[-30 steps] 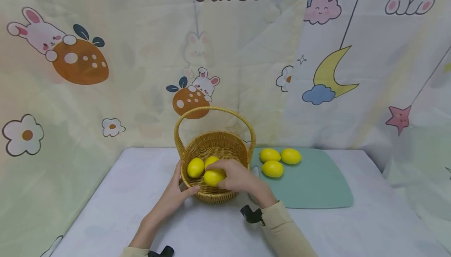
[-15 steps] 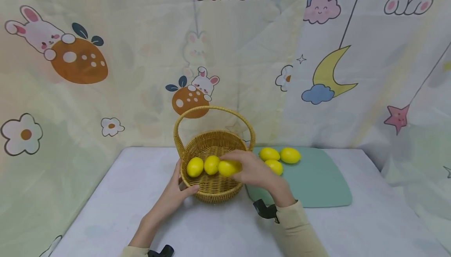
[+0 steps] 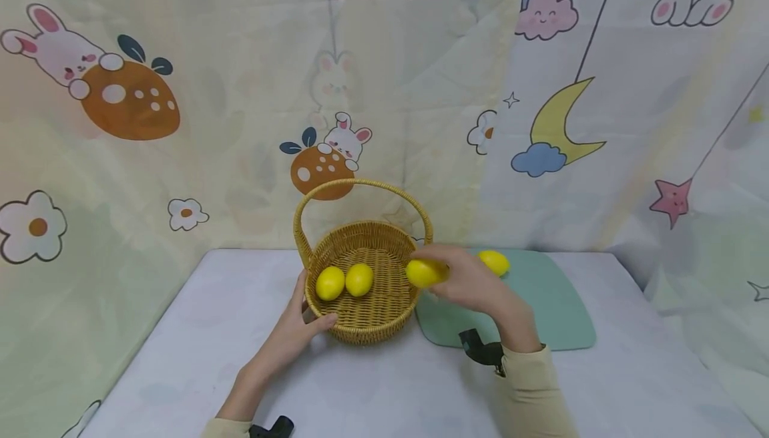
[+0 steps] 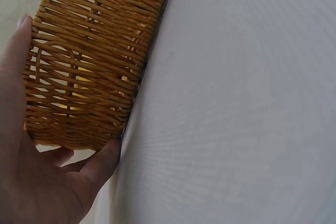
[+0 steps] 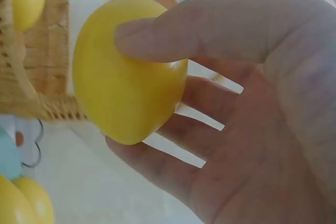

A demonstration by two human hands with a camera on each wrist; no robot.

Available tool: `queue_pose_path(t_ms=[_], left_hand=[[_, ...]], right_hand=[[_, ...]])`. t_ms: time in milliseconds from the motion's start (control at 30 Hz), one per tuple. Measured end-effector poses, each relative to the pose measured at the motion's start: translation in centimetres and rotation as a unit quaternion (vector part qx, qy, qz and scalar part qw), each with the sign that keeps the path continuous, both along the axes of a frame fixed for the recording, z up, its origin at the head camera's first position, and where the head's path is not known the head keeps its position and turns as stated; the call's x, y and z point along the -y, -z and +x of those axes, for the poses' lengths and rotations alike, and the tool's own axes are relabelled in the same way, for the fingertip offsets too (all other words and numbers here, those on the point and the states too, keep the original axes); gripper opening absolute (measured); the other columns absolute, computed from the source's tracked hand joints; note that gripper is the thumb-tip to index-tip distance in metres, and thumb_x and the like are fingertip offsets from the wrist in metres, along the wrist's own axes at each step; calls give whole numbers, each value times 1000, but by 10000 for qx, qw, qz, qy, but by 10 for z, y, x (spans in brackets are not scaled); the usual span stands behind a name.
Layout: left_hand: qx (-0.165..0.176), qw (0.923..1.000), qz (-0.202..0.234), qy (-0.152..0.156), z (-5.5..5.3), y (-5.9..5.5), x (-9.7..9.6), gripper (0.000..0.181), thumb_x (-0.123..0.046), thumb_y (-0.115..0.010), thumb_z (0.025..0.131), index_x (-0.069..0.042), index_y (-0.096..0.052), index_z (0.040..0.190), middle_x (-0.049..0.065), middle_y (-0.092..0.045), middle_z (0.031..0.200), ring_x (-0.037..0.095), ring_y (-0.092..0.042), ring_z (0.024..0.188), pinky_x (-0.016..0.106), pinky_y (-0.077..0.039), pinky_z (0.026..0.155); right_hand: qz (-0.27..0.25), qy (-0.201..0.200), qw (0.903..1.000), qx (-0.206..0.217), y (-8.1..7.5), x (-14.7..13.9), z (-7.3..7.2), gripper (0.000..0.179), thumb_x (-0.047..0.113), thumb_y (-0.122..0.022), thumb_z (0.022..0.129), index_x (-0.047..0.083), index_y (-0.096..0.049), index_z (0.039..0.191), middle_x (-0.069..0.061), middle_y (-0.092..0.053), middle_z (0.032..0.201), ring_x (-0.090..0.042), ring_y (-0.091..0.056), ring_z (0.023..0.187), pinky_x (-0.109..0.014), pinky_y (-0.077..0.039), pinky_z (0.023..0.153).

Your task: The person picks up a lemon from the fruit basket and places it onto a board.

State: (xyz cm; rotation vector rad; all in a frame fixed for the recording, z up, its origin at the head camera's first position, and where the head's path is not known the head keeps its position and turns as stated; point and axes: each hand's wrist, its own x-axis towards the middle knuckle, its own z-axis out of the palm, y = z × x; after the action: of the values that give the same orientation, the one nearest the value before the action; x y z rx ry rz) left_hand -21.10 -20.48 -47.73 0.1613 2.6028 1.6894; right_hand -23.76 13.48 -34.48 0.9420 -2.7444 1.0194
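Note:
A yellow lemon [image 3: 425,274] is pinched between the thumb and fingers of my right hand [image 3: 474,281], at the right rim of the wicker basket [image 3: 384,311]. In the right wrist view the thumb lies across that lemon [image 5: 121,87], fingers behind it. My left hand [image 3: 298,321] grips the basket's left side, thumb toward the front. The left wrist view shows fingers around the basket's woven wall [image 4: 89,72]. Inside sit two lemons, one at the left [image 3: 330,283] and one beside it [image 3: 359,280].
A pale green cutting board [image 3: 541,318] lies right of the basket on the white-covered table [image 3: 360,391]. One lemon [image 3: 494,262] shows on it behind my right hand, which hides part of the board. A printed cloth [image 3: 240,91] hangs behind the table.
My right hand has lifted one lemon from among those in the basket and carried it right to the rim. Two lemons stay inside. My left hand keeps its grip on the basket.

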Motion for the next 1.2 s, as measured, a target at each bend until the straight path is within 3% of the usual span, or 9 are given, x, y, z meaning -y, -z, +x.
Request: queue_pose_path(t_ms=[200,467,800,967,1200], left_hand=[[-25,10000,10,8,0,1,0,108,-42,-73,89,-46,13,154,-1,5,168,42,-15,153,68,-22,116],[-23,10000,23,22,1,0,-1,108,-41,-73,89,-48,13,153,-1,4,168,41,-15,153,68,-21,116],[-9,10000,19,-2,1,0,-1,108,-42,-73,89,-46,13,155,-1,5,168,41,-15,153,68,-19,117],[-34,10000,83,18,0,1,-1,106,-41,-73,89,-50,12,153,-2,4,168,41,-16,153,68,-20,117],[12,10000,67,13,1,0,-1,107,-42,-72,89,-48,13,154,-1,5,168,41,-15,153,68,-20,117]], right_hand=[[-126,279,9995,-37,0,-20,-2,58,-5,-69,73,19,-68,126,3,-67,126,-20,-60,110,-43,-50,91],[-124,682,9971,313,6,-45,-8,57,-5,-69,78,9,-63,132,-9,-61,137,-31,-56,121,-56,-46,103],[-97,1038,9931,539,20,-72,-19,57,-7,-64,78,5,-59,134,-15,-57,140,-35,-53,121,-58,-45,104],[-18,1177,9914,566,29,-82,-27,56,-8,-63,78,3,-60,133,-17,-59,138,-36,-54,119,-59,-44,104],[159,1282,9898,592,38,-93,-33,51,-8,-63,77,-1,-62,128,-21,-62,130,-36,-56,110,-55,-47,96]])
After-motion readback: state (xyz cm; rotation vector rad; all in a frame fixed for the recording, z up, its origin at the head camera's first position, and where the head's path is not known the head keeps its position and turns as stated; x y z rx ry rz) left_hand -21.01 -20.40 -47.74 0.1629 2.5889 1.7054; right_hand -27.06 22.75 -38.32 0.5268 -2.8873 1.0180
